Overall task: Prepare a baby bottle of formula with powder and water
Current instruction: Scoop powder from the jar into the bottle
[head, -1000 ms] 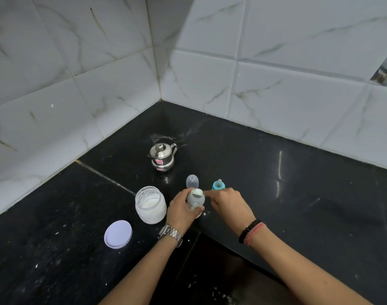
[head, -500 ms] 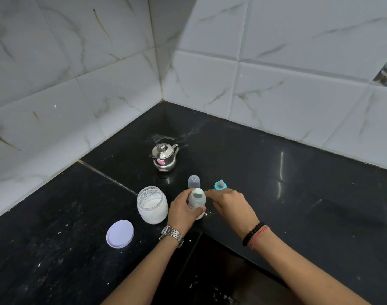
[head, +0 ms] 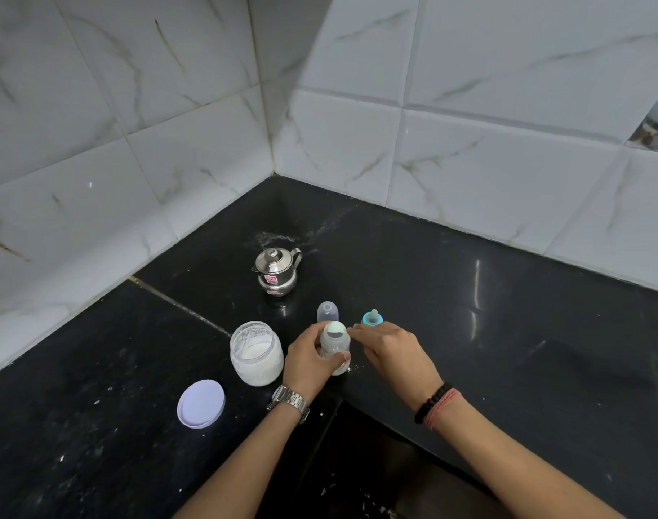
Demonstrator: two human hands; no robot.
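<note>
Bottle (head: 335, 348) sits upright on the black counter (head: 507, 331), pretty much dead center of the head view, mouth open. Left hand (head: 307, 359) is wrapped around it from the 9 o'clock side, thumb across the front, prob to keep it from tipping while powder goes in. Right hand (head: 389, 352) comes in from 3 o'clock w/ fingertips pinched at the bottle's rim; there's something pale right at the mouth, looks like a scoop (head: 337, 327), but tbh can't tell for sure what the fingers hold.

Powder jar (head: 256, 354) is open just beside the bottle at 9 o'clock, so it's a short hop for scooping. Its lid (head: 201, 403) lies flat further out toward 8. Clear cap (head: 327, 312) and the teal nipple ring (head: 372, 318) are parked just behind the bottle at 12–1 o'clock, handy for closing up after. Steel kettle (head: 277, 271) is farther back at 11, lid on, so water likely comes next imo. A few white specks by the bottle base, spilled powder I'd guess.
</note>
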